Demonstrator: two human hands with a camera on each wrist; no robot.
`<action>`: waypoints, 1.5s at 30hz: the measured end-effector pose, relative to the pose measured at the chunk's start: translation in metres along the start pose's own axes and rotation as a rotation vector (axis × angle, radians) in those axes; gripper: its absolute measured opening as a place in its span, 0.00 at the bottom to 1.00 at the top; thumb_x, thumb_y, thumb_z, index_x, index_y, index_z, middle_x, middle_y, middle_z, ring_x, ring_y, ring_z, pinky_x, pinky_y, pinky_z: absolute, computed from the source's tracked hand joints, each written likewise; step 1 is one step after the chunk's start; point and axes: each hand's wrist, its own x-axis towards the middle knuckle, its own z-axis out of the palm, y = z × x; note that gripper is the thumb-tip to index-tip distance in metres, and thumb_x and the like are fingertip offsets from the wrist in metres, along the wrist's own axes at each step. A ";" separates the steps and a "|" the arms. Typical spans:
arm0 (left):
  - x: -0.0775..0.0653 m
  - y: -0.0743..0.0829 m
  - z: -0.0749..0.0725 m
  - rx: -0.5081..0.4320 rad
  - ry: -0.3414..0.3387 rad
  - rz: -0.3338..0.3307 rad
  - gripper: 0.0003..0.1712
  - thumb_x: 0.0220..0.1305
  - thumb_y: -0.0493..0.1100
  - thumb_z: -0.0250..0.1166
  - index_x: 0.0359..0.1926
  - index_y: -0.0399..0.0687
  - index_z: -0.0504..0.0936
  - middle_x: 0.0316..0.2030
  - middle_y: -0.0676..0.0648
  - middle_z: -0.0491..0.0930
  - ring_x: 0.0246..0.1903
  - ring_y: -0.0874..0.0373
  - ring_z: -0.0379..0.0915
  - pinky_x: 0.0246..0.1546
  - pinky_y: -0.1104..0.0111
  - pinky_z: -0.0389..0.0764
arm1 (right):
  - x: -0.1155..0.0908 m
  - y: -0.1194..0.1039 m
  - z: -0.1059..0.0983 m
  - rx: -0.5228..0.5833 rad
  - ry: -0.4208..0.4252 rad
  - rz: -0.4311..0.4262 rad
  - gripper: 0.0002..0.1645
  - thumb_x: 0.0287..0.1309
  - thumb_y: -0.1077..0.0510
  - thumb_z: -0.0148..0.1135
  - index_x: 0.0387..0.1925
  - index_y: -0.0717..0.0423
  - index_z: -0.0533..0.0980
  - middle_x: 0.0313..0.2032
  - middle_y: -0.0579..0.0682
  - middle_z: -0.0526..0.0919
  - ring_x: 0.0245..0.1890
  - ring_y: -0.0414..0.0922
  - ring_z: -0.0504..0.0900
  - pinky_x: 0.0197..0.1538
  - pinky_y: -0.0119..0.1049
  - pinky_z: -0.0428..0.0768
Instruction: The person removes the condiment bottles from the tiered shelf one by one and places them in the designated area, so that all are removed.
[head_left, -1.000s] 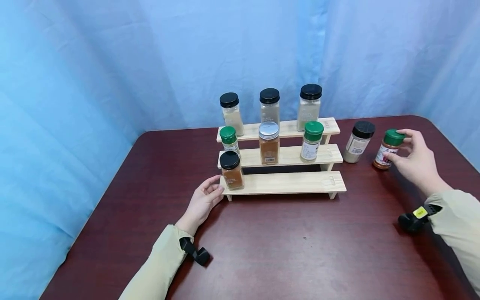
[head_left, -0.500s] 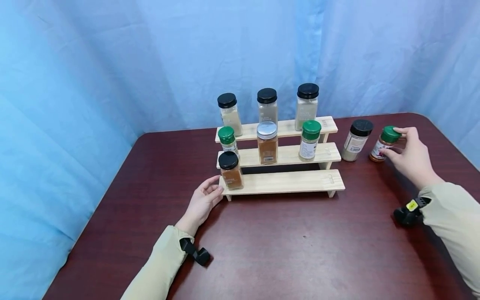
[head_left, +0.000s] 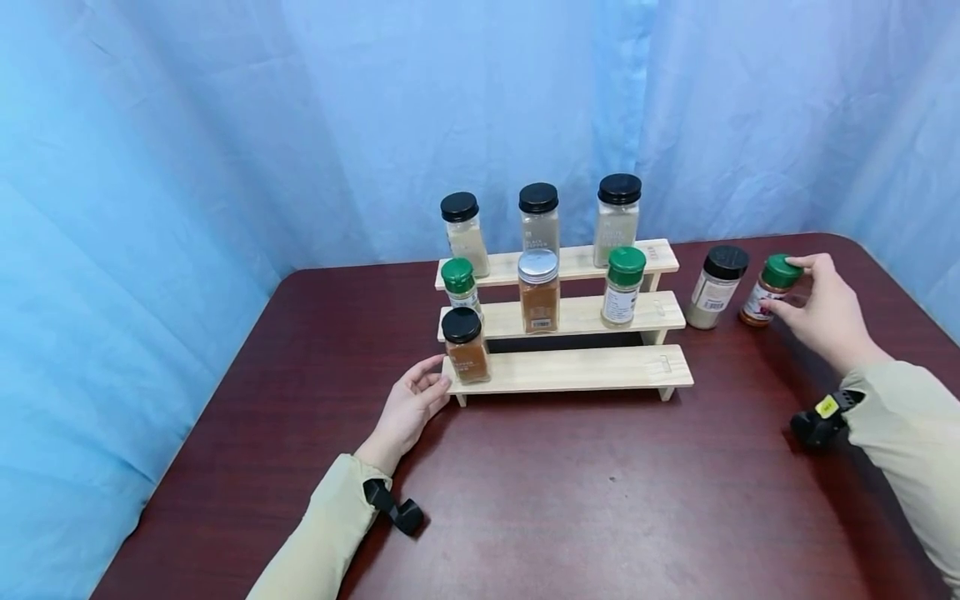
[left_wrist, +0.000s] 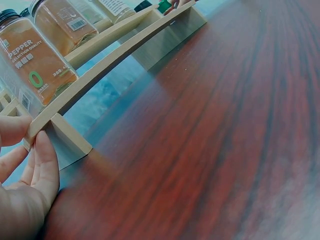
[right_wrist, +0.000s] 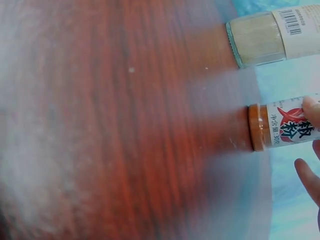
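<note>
My left hand (head_left: 406, 414) pinches the left end of the lowest shelf of a three-tier wooden spice rack (head_left: 585, 371). The left wrist view has the thumb and fingers (left_wrist: 46, 162) at the shelf's end, beside a black-lidded pepper jar (left_wrist: 37, 60). At the right, my right hand (head_left: 825, 312) holds a green-lidded chili powder jar (head_left: 756, 302) by its lid and side. This jar is upright on the table, and its label shows in the right wrist view. Just left of it stands a black-lidded jar of pale powder (head_left: 712, 293), apart from my fingers.
Three black-lidded jars stand on the top shelf, including a middle one (head_left: 539, 221). The middle shelf bears a silver-lidded jar (head_left: 539, 300) and two green-lidded jars, one at the right (head_left: 621, 292). A blue curtain (head_left: 450, 100) hangs behind the dark red table (head_left: 570, 500).
My right hand has shifted the chili powder jar slightly left and back, closer to the black-lidded jar, then stayed there. My left hand keeps its hold on the rack.
</note>
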 end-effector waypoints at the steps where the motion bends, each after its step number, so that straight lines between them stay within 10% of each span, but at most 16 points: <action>1: 0.000 0.000 0.000 0.000 0.000 0.002 0.28 0.66 0.27 0.53 0.67 0.35 0.60 0.33 0.55 0.74 0.30 0.69 0.73 0.35 0.77 0.76 | 0.000 0.000 -0.001 -0.004 0.007 -0.008 0.36 0.60 0.66 0.59 0.63 0.69 0.52 0.52 0.73 0.65 0.48 0.70 0.72 0.49 0.61 0.68; 3: 0.000 -0.002 0.000 -0.003 0.000 0.004 0.28 0.66 0.28 0.53 0.67 0.35 0.60 0.33 0.55 0.74 0.30 0.69 0.73 0.35 0.77 0.76 | 0.001 -0.001 -0.003 -0.024 0.025 -0.027 0.34 0.58 0.67 0.60 0.61 0.71 0.55 0.52 0.73 0.66 0.49 0.69 0.70 0.49 0.63 0.69; 6: 0.001 -0.003 -0.001 -0.009 0.001 0.003 0.28 0.66 0.27 0.52 0.67 0.35 0.60 0.32 0.55 0.74 0.30 0.69 0.73 0.35 0.77 0.76 | 0.002 -0.003 -0.008 -0.046 0.048 -0.055 0.31 0.56 0.66 0.64 0.57 0.72 0.61 0.51 0.72 0.66 0.51 0.67 0.67 0.44 0.37 0.75; 12: 0.001 -0.003 -0.002 -0.016 0.002 0.004 0.28 0.66 0.27 0.52 0.67 0.35 0.60 0.31 0.56 0.74 0.29 0.69 0.73 0.35 0.78 0.76 | 0.003 -0.004 -0.017 -0.006 0.062 -0.070 0.30 0.52 0.60 0.69 0.53 0.71 0.68 0.50 0.66 0.67 0.53 0.58 0.64 0.33 0.06 0.57; 18: 0.000 -0.002 -0.002 -0.014 -0.002 0.001 0.28 0.66 0.27 0.52 0.67 0.34 0.60 0.32 0.56 0.74 0.29 0.69 0.73 0.35 0.78 0.76 | -0.001 -0.008 -0.025 0.060 0.056 -0.060 0.32 0.50 0.57 0.71 0.53 0.68 0.68 0.47 0.57 0.67 0.42 0.20 0.58 0.35 0.07 0.61; 29: 0.000 0.000 -0.001 -0.002 -0.010 -0.002 0.28 0.66 0.28 0.53 0.67 0.35 0.60 0.33 0.55 0.74 0.31 0.68 0.73 0.36 0.77 0.77 | -0.009 -0.041 -0.032 0.013 0.076 -0.008 0.36 0.56 0.55 0.65 0.61 0.66 0.64 0.59 0.64 0.61 0.61 0.58 0.61 0.37 0.05 0.61; 36: 0.001 -0.001 -0.002 0.004 -0.010 0.002 0.29 0.66 0.28 0.53 0.67 0.36 0.60 0.33 0.55 0.73 0.31 0.68 0.73 0.36 0.77 0.77 | -0.020 -0.064 -0.035 0.115 0.119 -0.081 0.30 0.52 0.60 0.68 0.57 0.54 0.68 0.49 0.33 0.63 0.37 0.13 0.64 0.36 0.06 0.65; 42: 0.002 -0.001 -0.002 -0.011 -0.010 -0.001 0.29 0.66 0.28 0.52 0.67 0.36 0.60 0.33 0.55 0.74 0.30 0.68 0.73 0.35 0.78 0.77 | -0.032 -0.088 -0.027 0.217 0.148 -0.222 0.37 0.41 0.76 0.69 0.52 0.46 0.71 0.47 0.25 0.64 0.40 0.17 0.71 0.41 0.07 0.67; 45: 0.002 -0.001 -0.002 -0.015 -0.012 -0.001 0.29 0.66 0.28 0.53 0.67 0.36 0.60 0.32 0.56 0.74 0.30 0.69 0.73 0.35 0.78 0.77 | -0.039 -0.098 -0.021 0.279 0.158 -0.333 0.38 0.34 0.83 0.68 0.50 0.57 0.73 0.49 0.31 0.69 0.44 0.22 0.74 0.45 0.10 0.70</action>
